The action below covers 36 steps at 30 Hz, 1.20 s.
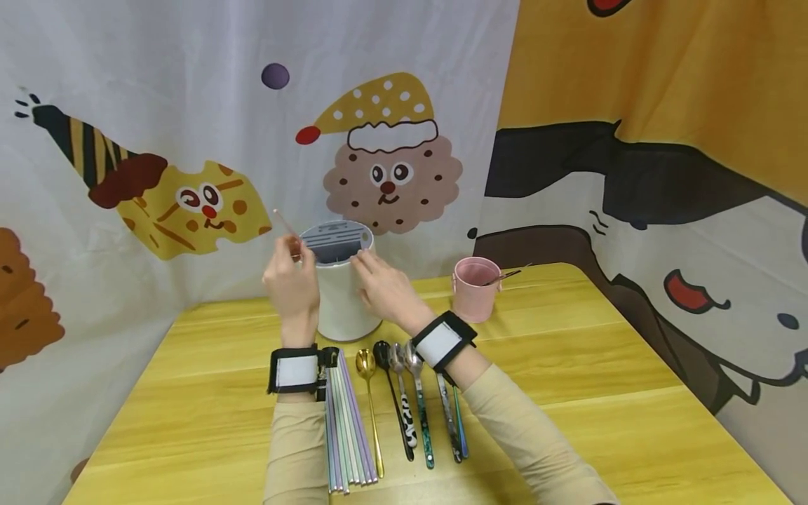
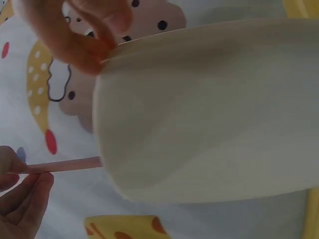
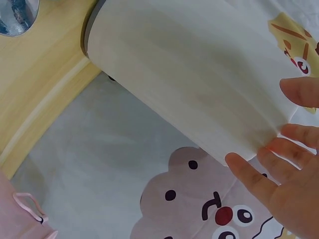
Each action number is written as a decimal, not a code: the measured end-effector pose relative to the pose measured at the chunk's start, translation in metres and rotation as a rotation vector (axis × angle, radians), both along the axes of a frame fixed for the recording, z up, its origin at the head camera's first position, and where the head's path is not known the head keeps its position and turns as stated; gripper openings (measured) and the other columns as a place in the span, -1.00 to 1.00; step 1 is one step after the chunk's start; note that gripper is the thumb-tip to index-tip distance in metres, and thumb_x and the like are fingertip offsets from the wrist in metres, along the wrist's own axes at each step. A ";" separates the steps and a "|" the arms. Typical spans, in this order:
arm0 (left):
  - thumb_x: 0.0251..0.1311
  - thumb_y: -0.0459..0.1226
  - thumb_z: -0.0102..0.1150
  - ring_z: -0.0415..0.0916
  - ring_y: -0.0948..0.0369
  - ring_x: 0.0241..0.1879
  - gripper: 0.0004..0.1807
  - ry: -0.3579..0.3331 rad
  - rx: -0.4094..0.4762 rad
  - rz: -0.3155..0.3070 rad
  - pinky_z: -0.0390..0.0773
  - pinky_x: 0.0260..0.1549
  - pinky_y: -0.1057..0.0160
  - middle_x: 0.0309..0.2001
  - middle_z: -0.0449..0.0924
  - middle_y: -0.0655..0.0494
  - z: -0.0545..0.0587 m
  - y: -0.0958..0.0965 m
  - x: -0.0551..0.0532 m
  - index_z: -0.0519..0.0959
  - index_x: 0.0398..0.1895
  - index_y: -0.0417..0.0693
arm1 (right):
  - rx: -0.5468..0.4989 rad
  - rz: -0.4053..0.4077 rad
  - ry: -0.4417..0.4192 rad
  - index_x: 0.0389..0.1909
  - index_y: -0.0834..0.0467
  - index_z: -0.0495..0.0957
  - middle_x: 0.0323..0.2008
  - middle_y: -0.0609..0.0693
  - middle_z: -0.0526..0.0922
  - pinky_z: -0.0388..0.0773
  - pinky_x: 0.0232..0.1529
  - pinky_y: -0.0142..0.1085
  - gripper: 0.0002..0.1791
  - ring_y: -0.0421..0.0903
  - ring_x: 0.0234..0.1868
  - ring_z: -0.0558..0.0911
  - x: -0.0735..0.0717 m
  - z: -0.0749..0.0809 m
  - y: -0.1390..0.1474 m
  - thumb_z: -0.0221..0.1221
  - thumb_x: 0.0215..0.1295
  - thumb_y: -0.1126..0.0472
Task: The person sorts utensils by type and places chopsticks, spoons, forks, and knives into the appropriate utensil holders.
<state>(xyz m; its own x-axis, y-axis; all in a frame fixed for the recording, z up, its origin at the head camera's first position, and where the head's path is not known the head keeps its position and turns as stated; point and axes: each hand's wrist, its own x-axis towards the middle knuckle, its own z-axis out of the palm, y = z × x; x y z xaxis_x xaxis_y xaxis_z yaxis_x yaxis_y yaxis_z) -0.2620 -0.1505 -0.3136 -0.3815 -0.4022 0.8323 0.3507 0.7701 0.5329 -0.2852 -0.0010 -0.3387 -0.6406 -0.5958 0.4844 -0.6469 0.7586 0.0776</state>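
Observation:
A tall white cylindrical holder with a grey slotted insert in its top stands near the back of the table. At its left rim my left hand pinches a slim pink chopstick between thumb and fingers. The chopstick's lower end passes behind the rim in the left wrist view, so its tip is hidden. My right hand rests its fingertips on the holder's right rim. Its fingers are fairly straight and spread in the right wrist view.
Nearer me lie a bundle of pastel chopsticks, a gold spoon, a black spoon and several spoons with patterned handles. A pink bucket with thin utensils in it stands back right. Printed cloth hangs behind.

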 end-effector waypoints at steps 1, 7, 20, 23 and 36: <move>0.24 -0.37 0.07 0.64 -0.11 -0.40 -0.83 -0.024 -0.005 0.007 0.65 -0.34 0.02 -0.37 0.67 -0.25 -0.002 0.000 -0.003 0.54 -0.26 -0.37 | 0.002 -0.001 0.001 0.31 0.28 0.28 0.29 0.16 0.37 0.56 0.12 -0.21 -0.35 0.06 0.33 0.40 0.000 0.000 0.000 0.20 0.24 0.14; 0.25 -0.35 0.09 0.64 -0.13 -0.41 -0.83 -0.139 -0.031 0.045 0.61 -0.41 -0.03 -0.36 0.69 -0.22 -0.015 0.002 -0.014 0.56 -0.24 -0.33 | 0.005 -0.005 -0.004 0.31 0.28 0.27 0.28 0.16 0.37 0.57 0.11 -0.24 -0.34 0.05 0.33 0.41 0.000 0.000 -0.002 0.21 0.23 0.16; 0.25 -0.35 0.09 0.54 -0.18 -0.26 -0.82 -0.232 -0.001 0.071 0.54 -0.26 -0.06 -0.25 0.63 -0.26 -0.047 0.003 -0.003 0.53 -0.23 -0.36 | -0.005 0.001 0.019 0.30 0.28 0.29 0.26 0.15 0.39 0.64 -0.04 -0.25 -0.37 0.05 0.31 0.42 0.002 0.003 0.000 0.19 0.20 0.24; 0.25 -0.34 0.09 0.54 -0.19 -0.30 -0.81 -0.257 0.008 0.068 0.53 -0.30 -0.06 -0.27 0.63 -0.26 -0.058 0.002 0.001 0.54 -0.24 -0.36 | 0.002 0.001 0.026 0.30 0.28 0.29 0.27 0.15 0.39 0.64 -0.02 -0.25 -0.38 0.05 0.32 0.41 0.002 0.002 0.000 0.18 0.22 0.24; 0.16 -0.41 0.12 0.59 -0.19 -0.43 -0.86 -0.412 -0.015 0.079 0.58 -0.49 -0.05 -0.36 0.64 -0.29 -0.099 -0.006 0.026 0.57 -0.28 -0.37 | -0.021 0.007 0.053 0.28 0.28 0.32 0.27 0.18 0.41 0.63 -0.01 -0.21 -0.46 0.08 0.31 0.43 0.003 -0.002 0.000 0.09 0.26 0.32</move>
